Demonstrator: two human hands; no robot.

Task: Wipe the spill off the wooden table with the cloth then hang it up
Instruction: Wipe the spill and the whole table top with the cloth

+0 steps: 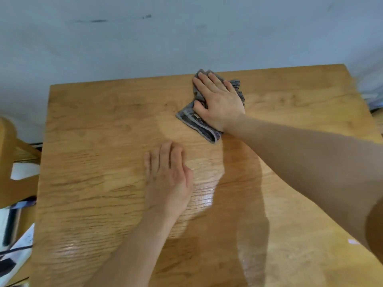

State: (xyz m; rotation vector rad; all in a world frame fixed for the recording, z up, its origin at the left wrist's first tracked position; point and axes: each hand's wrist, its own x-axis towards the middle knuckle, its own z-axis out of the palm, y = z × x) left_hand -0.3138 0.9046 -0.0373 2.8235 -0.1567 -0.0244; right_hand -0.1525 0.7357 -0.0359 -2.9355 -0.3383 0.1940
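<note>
under my right hand [217, 100] the cloth [199, 121] is pinned flat, fingers spread for pressure; left hand [167, 179] rests open on the table [93, 121] nearer me, bracing.

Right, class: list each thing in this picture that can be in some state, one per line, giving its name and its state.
cloth: crumpled, flat on the table near its far edge, pressed under the right hand.
right hand: open, palm down on the cloth.
left hand: open, palm down on bare wood, holding nothing.
wooden table: shiny sheen near the left hand, possibly damp.
</note>
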